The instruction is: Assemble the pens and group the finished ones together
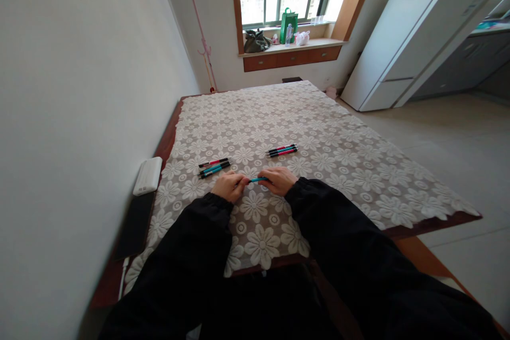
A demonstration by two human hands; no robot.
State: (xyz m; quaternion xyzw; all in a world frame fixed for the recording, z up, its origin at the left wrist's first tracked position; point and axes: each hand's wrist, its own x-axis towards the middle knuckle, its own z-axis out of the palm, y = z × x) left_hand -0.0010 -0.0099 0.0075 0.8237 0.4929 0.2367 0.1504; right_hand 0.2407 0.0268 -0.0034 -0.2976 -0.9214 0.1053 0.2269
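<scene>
Between my two hands lies a blue pen (258,179), held level just above the flowered tablecloth (255,204). My left hand (231,186) pinches its dark left end. The fingers of my right hand (279,179) close round its right end, hiding that part. Just beyond my left hand is a small group of pens: a red and black pen (215,162) and blue and black pens (215,170). Farther right, past my right hand, red and blue pens (282,151) lie side by side.
Along the table's left edge are a white power bank (147,176) and a dark phone-like slab (135,226) near a white cable (123,279). A white wall (79,90) rises close on the left. Beyond the table stand a pink coat rack (195,5) and a white fridge (402,48).
</scene>
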